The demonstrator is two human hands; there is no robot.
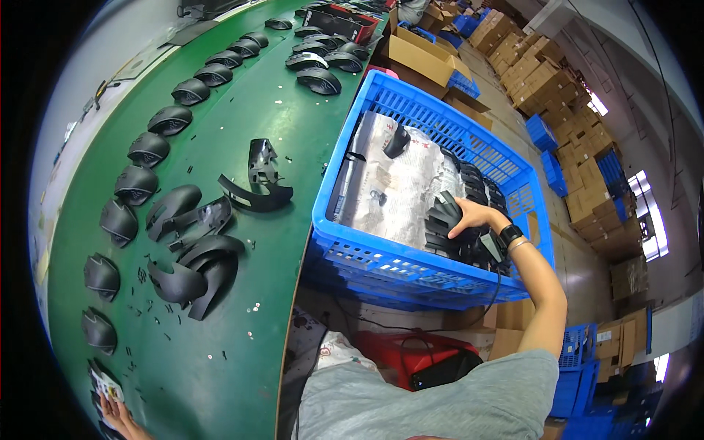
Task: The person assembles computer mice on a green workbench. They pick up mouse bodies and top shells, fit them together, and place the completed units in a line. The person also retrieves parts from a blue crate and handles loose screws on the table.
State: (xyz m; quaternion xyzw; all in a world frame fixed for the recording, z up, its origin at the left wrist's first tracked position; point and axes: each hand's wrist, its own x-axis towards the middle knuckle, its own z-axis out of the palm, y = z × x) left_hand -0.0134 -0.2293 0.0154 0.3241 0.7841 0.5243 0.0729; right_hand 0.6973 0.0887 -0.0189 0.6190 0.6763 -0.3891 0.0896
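My right hand (478,217) reaches into the blue plastic crate (422,258), thumb and fingers closed round a black mouse shell (443,213). Rows of similar black shells (480,187) stand beside it, next to a printed paper sheet (389,180). A loose black piece (397,142) lies on that sheet. At the lower left rim my left hand (116,416) has its fingertips on a small black-and-white piece (108,386), whose kind is hard to make out. On the green table (235,389) lie several loose curved shells (209,271).
A line of black computer mice (136,184) runs along the table's left side. More mice (319,81) cluster at the far end near a dark red-edged box (345,23). Small black bits (141,275) are scattered about. Cardboard boxes (418,59) stand behind the crate; a cable (488,304) hangs below it.
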